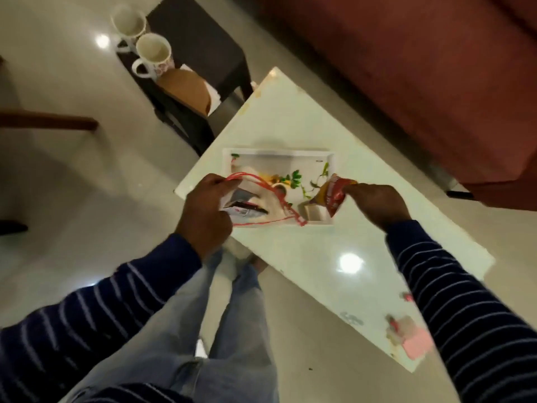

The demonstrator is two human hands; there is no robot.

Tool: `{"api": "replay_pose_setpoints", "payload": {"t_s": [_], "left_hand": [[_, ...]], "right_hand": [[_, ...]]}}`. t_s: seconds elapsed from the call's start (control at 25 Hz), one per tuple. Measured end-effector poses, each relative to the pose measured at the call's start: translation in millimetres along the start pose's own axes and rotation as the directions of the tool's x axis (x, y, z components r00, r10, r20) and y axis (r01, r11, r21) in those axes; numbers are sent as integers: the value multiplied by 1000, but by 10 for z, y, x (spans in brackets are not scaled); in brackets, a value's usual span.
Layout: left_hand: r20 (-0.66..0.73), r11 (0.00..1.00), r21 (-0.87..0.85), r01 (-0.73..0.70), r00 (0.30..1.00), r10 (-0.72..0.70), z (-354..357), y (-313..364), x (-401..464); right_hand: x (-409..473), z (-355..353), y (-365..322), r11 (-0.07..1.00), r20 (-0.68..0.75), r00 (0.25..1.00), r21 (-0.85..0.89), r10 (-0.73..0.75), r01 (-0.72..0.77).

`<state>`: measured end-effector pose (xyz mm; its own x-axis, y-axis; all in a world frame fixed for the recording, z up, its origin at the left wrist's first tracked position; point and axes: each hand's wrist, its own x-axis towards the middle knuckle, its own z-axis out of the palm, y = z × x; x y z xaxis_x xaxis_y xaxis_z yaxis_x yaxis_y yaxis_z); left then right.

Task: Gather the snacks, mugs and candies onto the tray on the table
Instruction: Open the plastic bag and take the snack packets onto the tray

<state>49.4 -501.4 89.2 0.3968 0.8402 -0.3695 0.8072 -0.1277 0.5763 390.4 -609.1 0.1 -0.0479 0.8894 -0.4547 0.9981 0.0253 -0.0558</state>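
A white rectangular tray (279,154) with a leaf print sits on the white table (290,117). My left hand (203,210) holds a clear red-edged packet of snacks (261,205) over the tray's left half. My right hand (377,203) pinches a red snack sachet (334,193) above the tray's right end. A small beige piece (312,212) lies in the tray's near right corner. Two white mugs (128,21) (152,53) stand on a dark side table (197,45) at the far left. Pink and blurred candies (406,334) lie near the table's near right corner.
A brown box (186,88) rests on the dark side table beside the mugs. A dark red sofa (406,68) fills the right background. A wooden chair part (49,123) juts in from the left. My jeans-clad legs (232,315) stand at the table's near edge.
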Motion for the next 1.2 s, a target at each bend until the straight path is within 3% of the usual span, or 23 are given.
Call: {"api": "replay_pose_setpoints", "payload": {"t_s": [0.2, 0.32, 0.44, 0.52, 0.56, 0.64, 0.72, 0.8, 0.84, 0.92, 0.96, 1.04, 1.2], "left_hand": [[21, 995, -94, -17, 1000, 19, 403, -99, 214], [64, 993, -114, -31, 997, 39, 486, -110, 283], [52, 987, -141, -75, 995, 83, 485, -52, 348], [77, 991, -111, -71, 994, 80, 477, 5, 364], [94, 993, -99, -59, 993, 68, 472, 34, 355], [122, 995, -87, -55, 990, 65, 486, 75, 310], [127, 994, -86, -72, 988, 83, 531, 100, 236], [120, 990, -95, -102, 986, 113, 602, 126, 147], [115, 989, -89, -118, 985, 128, 627, 114, 119], [121, 986, -97, -139, 981, 150, 695, 124, 32], [128, 984, -118, -137, 980, 151, 720, 119, 0], [127, 976, -170, -137, 979, 160, 768, 105, -41], [111, 973, -181, -141, 980, 163, 826, 58, -63]], "right_hand": [[717, 797, 229, 992, 84, 993, 91, 82, -90], [939, 1043, 417, 993, 38, 992, 22, 117, -118], [864, 957, 437, 937, 1, 945, 132, 326, -324], [701, 711, 317, 818, -107, 843, 331, 528, -470], [604, 519, 182, 736, -182, 775, 499, 605, -457], [317, 73, -316, 610, -343, 700, 775, 626, -165], [65, -274, -931, 428, -372, 755, 894, 540, 134], [11, -415, -1374, 290, -250, 899, 946, 361, 147], [114, -371, -1493, 339, -182, 952, 936, 246, 91], [376, -117, -1613, 702, 9, 996, 708, 91, -71], [525, 41, -1663, 811, 119, 989, 568, 86, -139], [738, 262, -1767, 873, 233, 964, 434, 130, -222], [866, 521, -1892, 824, 244, 932, 444, 267, -352]]}}
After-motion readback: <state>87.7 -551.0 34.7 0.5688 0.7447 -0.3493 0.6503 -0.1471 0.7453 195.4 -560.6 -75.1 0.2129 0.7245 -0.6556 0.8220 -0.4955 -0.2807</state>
